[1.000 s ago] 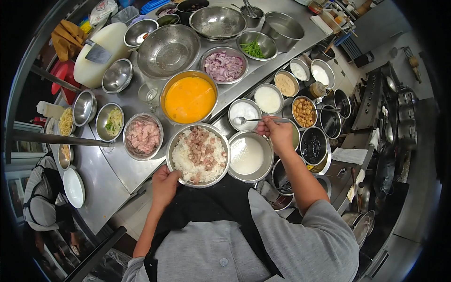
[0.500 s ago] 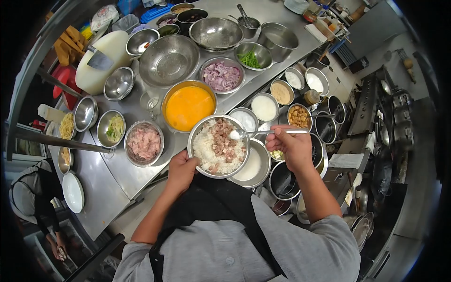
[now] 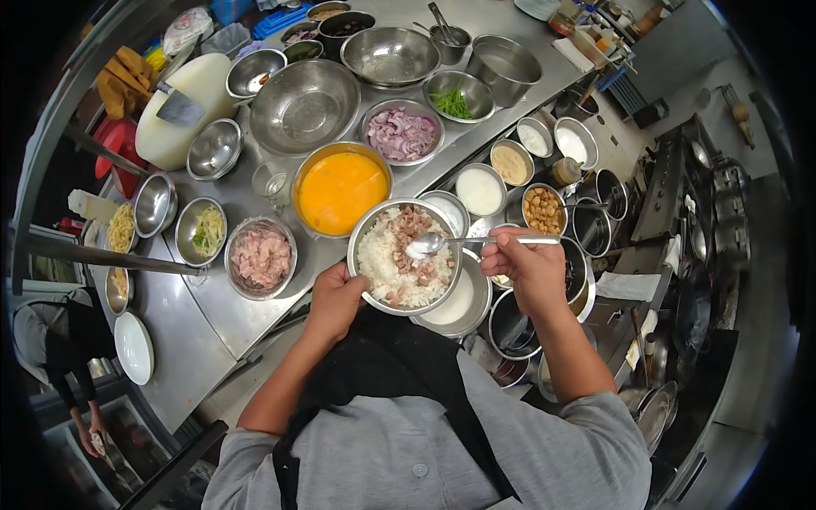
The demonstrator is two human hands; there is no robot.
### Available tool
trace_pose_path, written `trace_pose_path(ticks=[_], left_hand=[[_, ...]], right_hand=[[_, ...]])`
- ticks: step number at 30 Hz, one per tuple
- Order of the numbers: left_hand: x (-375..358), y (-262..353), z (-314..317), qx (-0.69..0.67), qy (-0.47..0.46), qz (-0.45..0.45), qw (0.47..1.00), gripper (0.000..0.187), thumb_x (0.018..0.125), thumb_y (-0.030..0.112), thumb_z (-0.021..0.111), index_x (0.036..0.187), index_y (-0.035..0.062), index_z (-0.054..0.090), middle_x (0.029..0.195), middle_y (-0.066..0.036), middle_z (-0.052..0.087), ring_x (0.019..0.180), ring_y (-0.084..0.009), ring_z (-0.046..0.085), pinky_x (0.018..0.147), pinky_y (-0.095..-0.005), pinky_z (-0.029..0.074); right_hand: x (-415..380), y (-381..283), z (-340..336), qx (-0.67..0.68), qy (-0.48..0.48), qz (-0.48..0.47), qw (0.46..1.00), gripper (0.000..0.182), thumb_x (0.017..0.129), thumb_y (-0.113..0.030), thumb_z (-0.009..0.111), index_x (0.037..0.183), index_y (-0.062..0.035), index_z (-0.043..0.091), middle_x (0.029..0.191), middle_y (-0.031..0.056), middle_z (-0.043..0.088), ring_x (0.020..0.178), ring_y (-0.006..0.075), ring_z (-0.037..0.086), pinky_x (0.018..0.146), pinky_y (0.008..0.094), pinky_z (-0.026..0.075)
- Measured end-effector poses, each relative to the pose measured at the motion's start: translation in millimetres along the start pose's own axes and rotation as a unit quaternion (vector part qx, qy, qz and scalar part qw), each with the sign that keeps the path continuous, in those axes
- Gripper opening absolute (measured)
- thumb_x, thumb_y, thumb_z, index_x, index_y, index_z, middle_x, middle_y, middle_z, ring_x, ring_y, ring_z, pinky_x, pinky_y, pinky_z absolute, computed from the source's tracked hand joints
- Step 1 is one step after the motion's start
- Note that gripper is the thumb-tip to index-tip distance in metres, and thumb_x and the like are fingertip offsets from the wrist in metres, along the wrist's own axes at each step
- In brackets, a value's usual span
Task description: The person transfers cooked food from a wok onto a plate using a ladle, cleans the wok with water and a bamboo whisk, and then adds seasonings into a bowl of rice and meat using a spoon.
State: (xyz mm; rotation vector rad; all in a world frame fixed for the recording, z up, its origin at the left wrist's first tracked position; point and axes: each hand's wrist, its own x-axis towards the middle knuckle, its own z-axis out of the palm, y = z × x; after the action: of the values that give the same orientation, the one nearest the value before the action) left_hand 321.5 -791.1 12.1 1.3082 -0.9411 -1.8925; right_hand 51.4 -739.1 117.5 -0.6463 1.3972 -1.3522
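Note:
My left hand (image 3: 337, 299) grips the near-left rim of a metal bowl (image 3: 449, 293). White rice (image 3: 381, 265) fills it, with chopped pinkish-brown meat (image 3: 411, 226) heaped on top. Between the fingers and thumb of my right hand (image 3: 529, 268) is the handle of a metal spoon (image 3: 466, 240). The spoon's head is over the meat, with white powder (image 3: 422, 246) at its tip. Beneath the bowl's right side stands a metal pot of whitish liquid (image 3: 459, 299). A bowl of beaten egg (image 3: 342, 192) sits just beyond.
Raw meat (image 3: 260, 258) fills a bowl at left on the steel counter (image 3: 200, 340). Chopped red onion (image 3: 401, 134) and sliced greens (image 3: 455, 102) stand behind. Seasoning containers (image 3: 481, 189) line the right, near a stove (image 3: 659, 195). A co-worker (image 3: 55, 340) bends at far left.
The rice bowl has shifted slightly right in my left hand. The spoon's head now sits farther in over the meat, its white powder lower and more spread. The co-worker's hands have moved left.

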Motion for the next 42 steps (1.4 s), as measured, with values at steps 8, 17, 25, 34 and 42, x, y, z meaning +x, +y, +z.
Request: trace_pose_path(ticks=[8, 17, 25, 34, 42], left_hand=[[-1, 1, 0, 0.020, 0.006, -0.007, 1.000, 0.011, 0.079, -0.002, 0.056, 0.089, -0.0040, 0.057, 0.083, -0.009, 0.064, 0.067, -0.0137, 0.064, 0.063, -0.0261, 0.056], [-41, -3, -49, 0.129, 0.040, -0.047, 0.990, 0.020, 0.079, -0.003, 0.053, 0.099, -0.0066, 0.057, 0.094, -0.013, 0.066, 0.078, -0.0175, 0.067, 0.067, -0.0292, 0.057], [-36, 5, -27, 0.053, 0.033, -0.014, 0.998, 0.004, 0.080, 0.004, 0.059, 0.082, 0.0021, 0.061, 0.068, 0.001, 0.059, 0.053, -0.0044, 0.048, 0.049, -0.0210, 0.037], [-25, 8, -13, 0.035, 0.027, -0.027, 0.999, 0.002, 0.079, 0.001, 0.059, 0.081, 0.0009, 0.059, 0.071, -0.002, 0.061, 0.058, -0.0060, 0.054, 0.052, -0.0203, 0.044], [-14, 11, -4, 0.064, -0.010, -0.050, 0.997, 0.014, 0.081, -0.002, 0.053, 0.094, -0.0053, 0.057, 0.092, -0.012, 0.065, 0.078, -0.0174, 0.067, 0.071, -0.0316, 0.059]], right_hand=[[5, 4, -7, 0.047, -0.003, 0.039, 0.998, 0.019, 0.092, -0.009, 0.058, 0.101, 0.0074, 0.060, 0.081, 0.0154, 0.067, 0.066, 0.0203, 0.067, 0.061, 0.0313, 0.057], [47, 51, -38, -0.056, 0.095, -0.059, 0.992, 0.021, 0.092, -0.007, 0.056, 0.102, 0.0117, 0.060, 0.081, 0.0153, 0.066, 0.067, 0.0187, 0.066, 0.061, 0.0288, 0.056], [96, 73, -78, -0.151, 0.147, -0.135, 0.968, 0.021, 0.093, -0.009, 0.055, 0.102, 0.0085, 0.062, 0.082, 0.0128, 0.067, 0.070, 0.0167, 0.067, 0.062, 0.0266, 0.055], [107, 92, -71, -0.164, 0.105, -0.115, 0.974, 0.021, 0.093, -0.007, 0.056, 0.105, 0.0097, 0.061, 0.085, 0.0128, 0.067, 0.072, 0.0167, 0.067, 0.064, 0.0259, 0.055], [117, 88, -83, -0.029, 0.142, -0.032, 0.989, 0.020, 0.093, -0.008, 0.055, 0.101, 0.0095, 0.060, 0.083, 0.0145, 0.067, 0.070, 0.0191, 0.068, 0.062, 0.0285, 0.057]])
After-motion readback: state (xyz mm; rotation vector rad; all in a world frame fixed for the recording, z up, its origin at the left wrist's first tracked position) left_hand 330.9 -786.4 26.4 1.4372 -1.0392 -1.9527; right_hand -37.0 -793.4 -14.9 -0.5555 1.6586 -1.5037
